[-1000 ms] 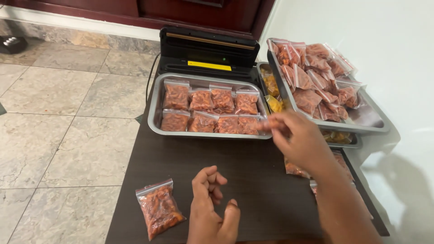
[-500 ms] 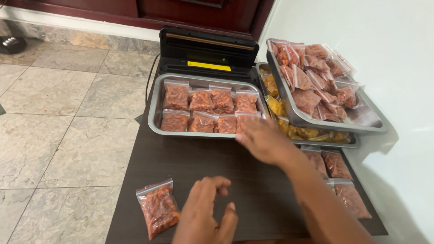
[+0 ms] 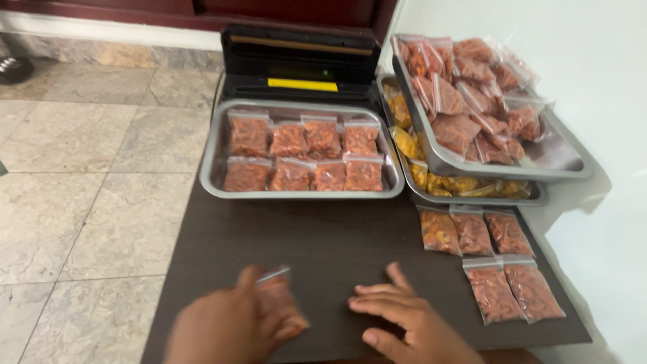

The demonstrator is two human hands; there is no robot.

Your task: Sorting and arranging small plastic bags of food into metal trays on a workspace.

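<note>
My left hand point(image 3: 229, 327) is blurred at the near edge of the dark brown table point(image 3: 337, 236). It lies over a small clear bag of reddish-orange food point(image 3: 275, 280), whose sealed top edge sticks out past my fingers. My right hand point(image 3: 404, 320) rests flat on the table just to the right, fingers apart and holding nothing. Beyond both hands stands a steel tray point(image 3: 210, 162) with two rows of similar filled bags point(image 3: 290, 141).
A black vacuum sealer point(image 3: 296, 61) stands behind the tray. At the right, a tilted steel tray point(image 3: 559, 165) piled with bags rests on a lower tray point(image 3: 472, 199) of yellow pieces. Several filled bags point(image 3: 502, 269) lie on the table's right side. A white wall is at the right, tiled floor point(image 3: 81, 168) at the left.
My right hand drew back from the tray to the table's near edge. My left hand moved over the small bag, which shifted to the right.
</note>
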